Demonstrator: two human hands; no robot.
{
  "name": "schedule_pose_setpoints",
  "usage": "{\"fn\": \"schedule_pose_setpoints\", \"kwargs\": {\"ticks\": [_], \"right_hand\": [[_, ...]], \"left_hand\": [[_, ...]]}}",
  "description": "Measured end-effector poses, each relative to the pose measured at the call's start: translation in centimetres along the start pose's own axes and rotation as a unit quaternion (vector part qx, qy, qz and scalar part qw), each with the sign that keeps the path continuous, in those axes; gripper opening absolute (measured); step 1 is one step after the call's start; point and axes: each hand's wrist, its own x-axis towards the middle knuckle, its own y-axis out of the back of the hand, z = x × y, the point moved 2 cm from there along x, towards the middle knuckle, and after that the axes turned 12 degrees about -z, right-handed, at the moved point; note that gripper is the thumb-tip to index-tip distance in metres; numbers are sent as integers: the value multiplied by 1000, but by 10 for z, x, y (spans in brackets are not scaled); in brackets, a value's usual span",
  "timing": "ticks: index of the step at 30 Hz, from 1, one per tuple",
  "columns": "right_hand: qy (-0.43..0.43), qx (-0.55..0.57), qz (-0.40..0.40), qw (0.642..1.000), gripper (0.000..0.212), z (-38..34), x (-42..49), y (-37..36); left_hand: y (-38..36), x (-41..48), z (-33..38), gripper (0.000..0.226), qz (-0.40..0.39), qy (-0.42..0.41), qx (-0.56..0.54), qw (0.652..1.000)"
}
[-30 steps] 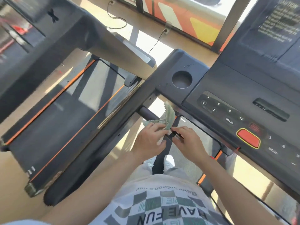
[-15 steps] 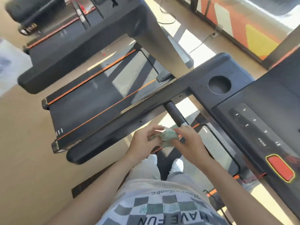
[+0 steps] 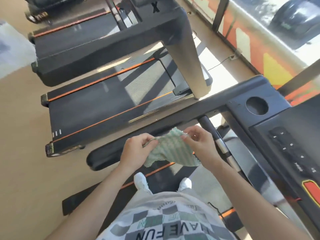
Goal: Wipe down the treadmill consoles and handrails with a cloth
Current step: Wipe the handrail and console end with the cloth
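A pale green striped cloth (image 3: 171, 150) hangs spread between my two hands, just above the belt I stand on. My left hand (image 3: 137, 151) pinches its left edge and my right hand (image 3: 200, 144) pinches its upper right corner. The black treadmill console (image 3: 285, 146) with buttons and a red stop key lies to the right. Its left handrail (image 3: 155, 135) runs from the console out to the left, behind the cloth. A shorter grip bar (image 3: 217, 141) with silver sensor bands slants down just right of my right hand.
A round cup holder (image 3: 257, 106) sits in the console's corner. Two more treadmills (image 3: 107, 101) stand to the left on a tan floor, the nearer one's handrail (image 3: 110, 49) crossing above. Glass wall with orange graphics (image 3: 256, 49) runs along the far right.
The cloth was bunched up between my hands; now it is pulled open and hangs flat. My view has swung left and down, so less of the console shows.
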Motion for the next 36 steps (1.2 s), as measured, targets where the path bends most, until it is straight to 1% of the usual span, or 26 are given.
{"fn": "schedule_pose_setpoints", "kwargs": {"ticks": [3,6,8,11,12,14,15,16,17,18,19,20,22,25,27,29,32,36], "right_hand": [[38,-123,23,991,10,-17,21,-24],[54,-190,46,979,7,-32,40,-41],[64,-236,56,968,10,-34,55,-51],[58,-301,57,950,19,-28,80,-65],[54,-321,57,944,23,-25,85,-69],[62,-367,78,925,31,-21,85,-75],[89,-395,103,909,34,-19,81,-78],[126,-419,119,891,34,-18,75,-81],[166,-435,114,878,32,-13,69,-85],[200,-443,87,870,30,-7,63,-89],[216,-450,41,865,31,3,59,-91],[216,-462,-6,860,34,13,57,-93],[194,-493,-62,846,43,30,57,-89],[177,-520,-74,832,53,32,63,-78],[170,-539,-78,821,57,26,68,-73],[181,-561,-86,803,57,22,70,-70],[209,-570,-92,790,55,21,70,-74],[235,-559,-120,786,51,20,68,-108]], "left_hand": [[27,4,-11,15,34,15,76,996],[50,14,-17,9,77,16,152,985],[59,25,-18,10,95,28,206,974],[61,48,-30,22,86,46,265,959],[60,53,-34,30,86,34,288,953],[54,54,-42,39,121,-22,304,945],[49,52,-44,39,140,-64,293,944],[41,48,-47,37,142,-113,287,940],[31,43,-49,38,124,-158,291,935],[21,39,-51,41,95,-184,306,929],[12,35,-53,45,67,-191,328,923],[5,35,-56,49,52,-186,349,917],[-2,43,-58,55,51,-157,370,914],[-8,59,-53,65,31,-135,390,910],[-10,68,-55,69,20,-139,409,902],[-9,68,-60,72,17,-140,428,893],[-3,54,-70,75,33,-138,457,878],[15,26,-91,76,68,-113,454,881]]}}
